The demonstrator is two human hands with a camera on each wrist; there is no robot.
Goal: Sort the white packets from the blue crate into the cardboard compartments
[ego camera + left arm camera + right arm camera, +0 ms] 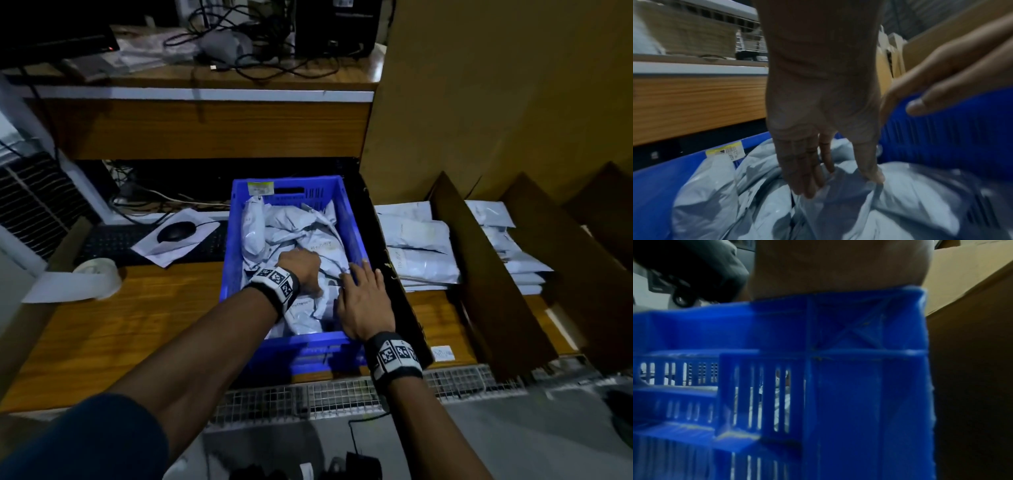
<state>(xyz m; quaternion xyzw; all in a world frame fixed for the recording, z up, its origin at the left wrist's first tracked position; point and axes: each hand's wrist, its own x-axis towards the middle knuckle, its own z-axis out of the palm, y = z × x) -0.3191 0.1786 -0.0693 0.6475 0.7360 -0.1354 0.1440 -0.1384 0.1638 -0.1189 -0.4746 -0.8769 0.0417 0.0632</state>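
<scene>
The blue crate (352,222) sits in the middle of the wooden desk, full of crumpled white packets (308,226). My left hand (301,267) reaches down into the pile. In the left wrist view its fingers (805,183) and thumb pinch a fold of one white packet (844,194). My right hand (363,294) lies with straight fingers on the packets by the crate's right wall, holding nothing. The right wrist view shows only the crate's outer wall (859,386), and the fingers are hidden behind the rim. Cardboard compartments (486,274) stand to the right, with packets (421,246) stacked in them.
A computer mouse (176,230) on paper, a dark keyboard and a roll of white tape (99,274) lie left of the crate. A tall cardboard wall (496,102) rises behind the compartments. Wire mesh (342,394) runs along the desk's front edge.
</scene>
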